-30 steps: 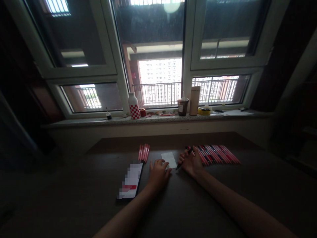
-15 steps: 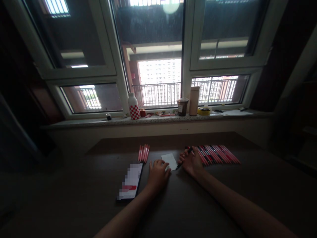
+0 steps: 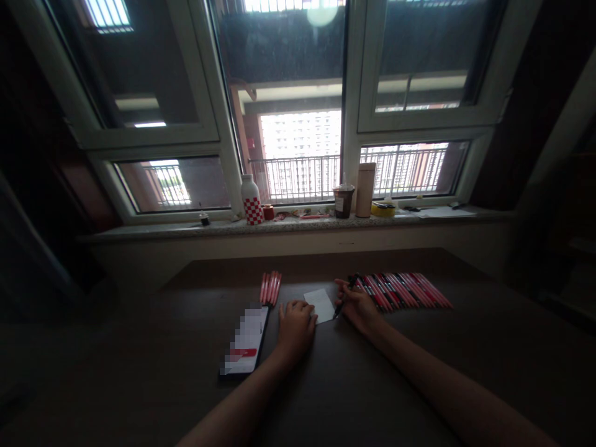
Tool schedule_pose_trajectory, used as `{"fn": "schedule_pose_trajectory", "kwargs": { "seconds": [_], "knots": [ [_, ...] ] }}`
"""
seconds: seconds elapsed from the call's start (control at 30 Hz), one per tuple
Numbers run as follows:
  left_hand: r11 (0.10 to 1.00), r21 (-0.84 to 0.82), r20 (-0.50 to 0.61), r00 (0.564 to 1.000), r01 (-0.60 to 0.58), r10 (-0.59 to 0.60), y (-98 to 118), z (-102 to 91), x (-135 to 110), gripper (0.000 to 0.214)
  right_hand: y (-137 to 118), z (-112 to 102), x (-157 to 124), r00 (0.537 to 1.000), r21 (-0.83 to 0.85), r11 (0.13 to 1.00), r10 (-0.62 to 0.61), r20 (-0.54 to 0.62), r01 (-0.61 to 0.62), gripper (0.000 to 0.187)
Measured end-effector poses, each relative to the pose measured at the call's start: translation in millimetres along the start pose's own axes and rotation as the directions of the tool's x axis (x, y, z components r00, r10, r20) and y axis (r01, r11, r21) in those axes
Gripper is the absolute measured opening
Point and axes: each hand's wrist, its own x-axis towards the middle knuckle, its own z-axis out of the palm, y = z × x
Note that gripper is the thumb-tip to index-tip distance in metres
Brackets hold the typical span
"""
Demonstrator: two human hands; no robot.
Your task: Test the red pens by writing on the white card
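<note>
A small white sheet of paper lies on the dark table between my hands. My left hand rests flat at its left edge, fingers spread and touching the paper. Beside the paper's right edge, my right hand is closed around a dark pen, whose tip points down at the paper's lower right corner. Just beyond that hand is a row of pink, red and black pencils. Left of my left hand lies a phone with a lit, partly blurred screen.
Several pink pencils lie bunched above the phone on the table. Along the windowsill stand a white bottle with red checks, a drink cup, a tan flask and a yellow tape roll.
My left fingers have drawn back slightly, leaving more of the paper uncovered. My right hand has turned a little with the pen, and its index finger now reaches further out.
</note>
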Motion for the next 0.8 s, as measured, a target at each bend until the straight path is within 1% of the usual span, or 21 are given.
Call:
{"fn": "schedule_pose_trajectory", "kwargs": {
  "seconds": [0.07, 0.17, 0.27, 0.37, 0.43, 0.47, 0.57, 0.63, 0.67, 0.73, 0.8],
  "knots": [
    [1.0, -0.009, 0.0, 1.0, 0.009, -0.009, -0.3, 0.2, 0.4, 0.028, 1.0, 0.2, 1.1, 0.998, -0.043, 0.998, -0.044, -0.041, 0.043, 0.016],
    [1.0, -0.02, 0.001, 1.0, 0.012, -0.012, -1.6, 1.2, 1.1, 0.026, 1.7, 1.2, 1.3, 0.993, -0.119, 0.99, -0.091, -0.081, 0.081, 0.02],
    [0.999, -0.031, -0.002, 1.0, 0.022, -0.022, -2.8, 2.2, 1.8, 0.026, 2.4, 2.6, -0.3, 0.993, -0.203, 0.974, -0.112, -0.048, 0.1, 0.025],
    [0.999, -0.033, -0.012, 0.999, 0.03, -0.03, -3.3, 2.6, 1.9, 0.031, 1.6, 3.7, -2.4, 0.987, -0.341, 0.93, -0.159, -0.033, 0.138, 0.03],
    [0.999, -0.03, -0.013, 0.999, 0.031, -0.031, -3.2, 2.5, 1.5, 0.032, -0.9, 4.2, -4.0, 0.975, -0.461, 0.867, -0.222, -0.02, 0.188, 0.03],
    [0.999, -0.03, -0.011, 0.999, 0.03, -0.03, -3.2, 2.4, 1.2, 0.032, -2.7, 4.5, -5.0, 0.969, -0.527, 0.823, -0.247, 0.006, 0.213, 0.028],
    [0.999, -0.042, -0.006, 1.0, 0.025, -0.025, -3.4, 2.4, 0.4, 0.029, -8.0, 5.6, -8.4, 0.939, -0.728, 0.62, -0.328, 0.1, 0.294, 0.022],
    [0.999, -0.05, -0.012, 1.0, 0.021, -0.022, -3.6, 2.8, 0.1, 0.027, -9.5, 6.2, -10.6, 0.921, -0.781, 0.529, -0.359, 0.149, 0.332, 0.02],
    [0.998, -0.053, -0.013, 1.0, 0.021, -0.022, -3.7, 3.1, 0.1, 0.025, -9.4, 6.2, -11.4, 0.92, -0.798, 0.497, -0.352, 0.174, 0.341, 0.019],
    [0.998, -0.056, -0.007, 1.0, 0.021, -0.021, -3.8, 3.5, 0.3, 0.023, -7.7, 5.6, -12.3, 0.93, -0.823, 0.457, -0.295, 0.217, 0.337, 0.02],
    [0.998, -0.062, 0.005, 1.0, 0.025, -0.025, -3.7, 3.5, 0.6, 0.02, -5.0, 3.9, -12.0, 0.944, -0.845, 0.427, -0.213, 0.253, 0.322, 0.028]
  ]
}}
